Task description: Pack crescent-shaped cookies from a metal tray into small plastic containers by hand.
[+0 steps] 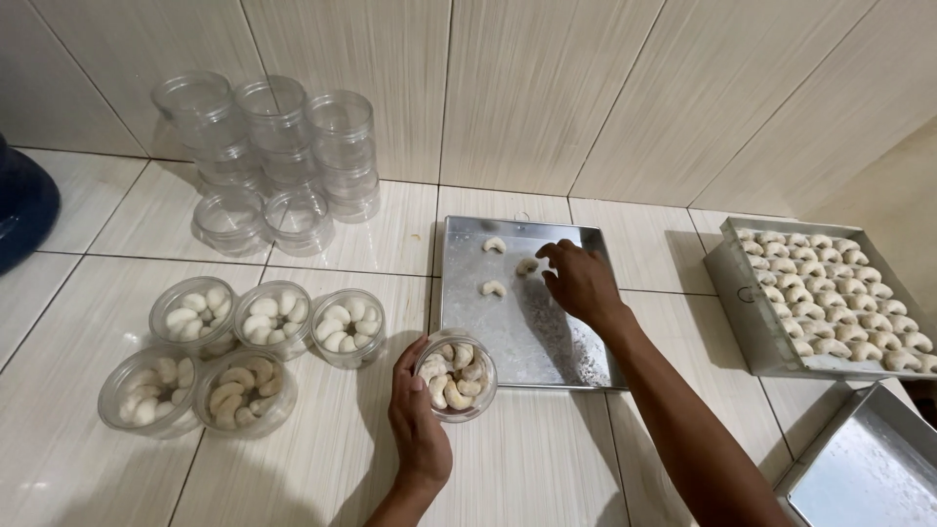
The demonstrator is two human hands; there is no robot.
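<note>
Filling in hand: left hand (pixel 418 422) clasps the part-filled clear jar (pixel 456 376) on the tiled floor, right hand (pixel 580 281), grip loosely apart, touches a crescent biscuit (pixel 527 265) on the near-bare tray (pixel 547 342); next, I judge, a light pinch.

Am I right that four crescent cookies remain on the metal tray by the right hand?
Not quite: the head view shows three crescent cookies left on the metal tray, not four. The right hand reaches toward one of them.
</note>
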